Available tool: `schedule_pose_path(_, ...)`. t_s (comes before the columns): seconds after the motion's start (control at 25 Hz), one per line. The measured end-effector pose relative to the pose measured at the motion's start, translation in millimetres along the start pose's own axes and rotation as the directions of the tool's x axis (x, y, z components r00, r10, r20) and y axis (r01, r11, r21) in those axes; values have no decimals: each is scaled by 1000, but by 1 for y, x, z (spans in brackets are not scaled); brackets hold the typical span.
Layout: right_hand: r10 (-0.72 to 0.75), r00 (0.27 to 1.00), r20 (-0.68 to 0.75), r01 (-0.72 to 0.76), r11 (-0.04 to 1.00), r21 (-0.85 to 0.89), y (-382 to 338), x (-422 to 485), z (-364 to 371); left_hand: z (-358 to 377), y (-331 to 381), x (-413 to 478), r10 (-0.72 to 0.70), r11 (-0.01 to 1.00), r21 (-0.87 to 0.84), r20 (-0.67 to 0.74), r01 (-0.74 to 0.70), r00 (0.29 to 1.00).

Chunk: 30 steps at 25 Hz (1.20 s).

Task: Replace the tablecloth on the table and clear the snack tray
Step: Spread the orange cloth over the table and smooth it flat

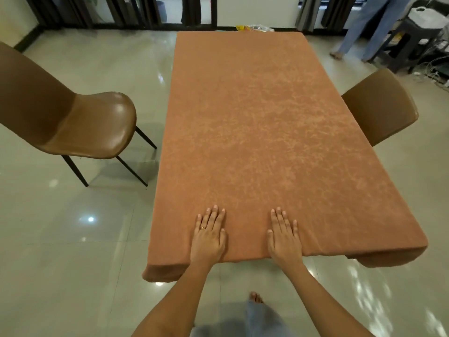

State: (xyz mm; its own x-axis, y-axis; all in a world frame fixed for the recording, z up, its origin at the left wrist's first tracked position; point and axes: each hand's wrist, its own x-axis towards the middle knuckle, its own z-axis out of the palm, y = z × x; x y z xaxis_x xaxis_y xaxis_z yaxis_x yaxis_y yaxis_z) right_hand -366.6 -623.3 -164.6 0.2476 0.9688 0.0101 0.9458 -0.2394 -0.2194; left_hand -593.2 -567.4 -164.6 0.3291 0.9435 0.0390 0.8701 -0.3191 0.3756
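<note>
The tablecloth (262,132), a rust-orange piece with a mottled nap, covers the whole desk and fills the middle of the frame from top centre to the lower edge, its borders hanging over the near corners. Both hands lie flat on it at the near end, fingers straight and together, gripping nothing: the left hand (210,235) at lower centre-left, with a ring, and the right hand (284,235) just to its right, the two apart by a strip of bare cloth. They look to be pressing or smoothing the cloth.

What could go wrong from here, as I judge it: a push forward with flat palms could drag the cloth along the top and leave it uneven, since nothing weighs it down. The near left corner (158,272) already hangs lower than the stretch between the wrists, so a pull there could skew the drape.

As for containers, no snack tray shows on the cloth. At the top of the frame, just past the far edge, sits a small cluster of packets (254,27), yellow and clear; whether they rest in a tray I cannot tell.

A brown chair (80,122) stands at left, another chair (381,110) tucked at right.
</note>
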Motion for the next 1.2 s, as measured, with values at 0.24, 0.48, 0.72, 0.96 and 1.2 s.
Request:
schedule_pose_path(0.24, 49, 998, 33, -50, 999, 21, 66, 3, -21, -4, 15, 1, -80, 996, 43, -30, 82, 996)
schedule_pose_path(0.48, -258, 961, 103, 253, 966, 59, -4, 1, -1, 31, 109, 15, -62, 994, -85, -4, 62, 998)
schedule_pose_path(0.72, -197, 977, 75, 197, 980, 3, 61, 8, -12, 35, 96, 11, 10, 1000, 25, 1, -10, 1000)
schedule_pose_path(0.96, 35, 999, 41, -34, 999, -11, 163, 10, -44, 34, 111, 14, -133, 990, 61, 33, 131, 991)
schedule_pose_path(1.2, -151, 982, 112, 143, 987, 74, 123, 24, -47, 66, 219, 37, -124, 991, -51, 1, 124, 992)
